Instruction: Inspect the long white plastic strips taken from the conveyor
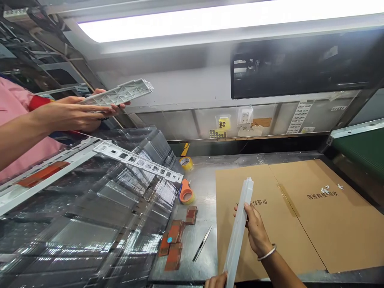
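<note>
Head view: right hand (255,229) has its fingers clamped round a long white plastic strip (238,230), tilted up over the flattened cardboard sheet (300,216) on the steel counter (204,188). Left hand (216,281) peeks in at the bottom edge, touching the strip's lower end; its grip I can't tell. On the left, a co-worker's hands (87,110) hold a grey ribbed plastic part (120,93). Tape dispenser (186,193) and tweezers (202,243) lie beside the cardboard.
</note>
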A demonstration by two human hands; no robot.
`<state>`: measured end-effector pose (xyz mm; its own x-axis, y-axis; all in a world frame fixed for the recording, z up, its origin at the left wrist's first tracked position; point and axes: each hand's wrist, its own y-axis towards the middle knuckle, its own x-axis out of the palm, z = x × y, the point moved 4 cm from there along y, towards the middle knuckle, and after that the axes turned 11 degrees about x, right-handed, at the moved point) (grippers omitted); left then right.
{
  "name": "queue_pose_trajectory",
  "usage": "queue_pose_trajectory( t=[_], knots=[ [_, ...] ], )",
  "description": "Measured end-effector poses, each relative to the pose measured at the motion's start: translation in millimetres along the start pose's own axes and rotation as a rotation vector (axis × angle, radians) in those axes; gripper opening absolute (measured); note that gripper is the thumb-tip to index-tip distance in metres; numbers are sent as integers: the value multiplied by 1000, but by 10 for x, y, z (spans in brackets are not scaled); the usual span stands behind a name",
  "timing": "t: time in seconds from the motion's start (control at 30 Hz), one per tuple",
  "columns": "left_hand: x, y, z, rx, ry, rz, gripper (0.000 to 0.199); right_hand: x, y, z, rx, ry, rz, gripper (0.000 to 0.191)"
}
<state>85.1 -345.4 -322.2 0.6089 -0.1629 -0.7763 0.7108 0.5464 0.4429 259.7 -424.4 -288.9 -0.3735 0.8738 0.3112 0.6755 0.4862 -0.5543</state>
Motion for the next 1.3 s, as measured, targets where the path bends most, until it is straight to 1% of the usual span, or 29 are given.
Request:
queue_pose_trajectory(
  t=[0.17, 0.37, 0.53, 0.67, 0.8, 0.9, 1.0, 1.07, 1.13, 1.2, 1.3],
  knots=[
    [50, 258, -180, 0, -3, 19, 41, -35, -27, 16, 20, 6, -33, 44],
    [27, 447, -222, -4, -9, 44, 43, -33, -53, 28, 41, -22, -44, 43],
    [-71, 551, -221, -13, -18, 62, 41, -13, -89, -31, -16, -67, -111, 34],
    [-144, 694, -214, -17, -36, 78, 37, -2, -124, -70, -25, -100, -113, 29],
    [-236, 946, -236, -12, -63, 94, 39, 20, -129, -81, -41, -129, -127, 25],
    [-372, 1219, -280, -1, -89, 112, 41, 20, -113, -72, -30, -112, -126, 28],
    [-624, 1581, -334, 17, -121, 134, 37, 14, -106, -65, -13, -116, -122, 33],
    [-884, 1889, -365, 31, -144, 153, 34, 11, -108, -66, -12, -127, -122, 35],
    [-1219, 2259, -391, 45, -170, 175, 34, 9, -108, -65, -19, -136, -123, 35],
    [-1603, 2686, -421, 56, -198, 198, 35, 5, -98, -57, -27, -142, -123, 34],
    [-2154, 3363, -515, 50, -235, 210, 43, -4, -68, -24, -22, -142, -121, 34]
  ],
)
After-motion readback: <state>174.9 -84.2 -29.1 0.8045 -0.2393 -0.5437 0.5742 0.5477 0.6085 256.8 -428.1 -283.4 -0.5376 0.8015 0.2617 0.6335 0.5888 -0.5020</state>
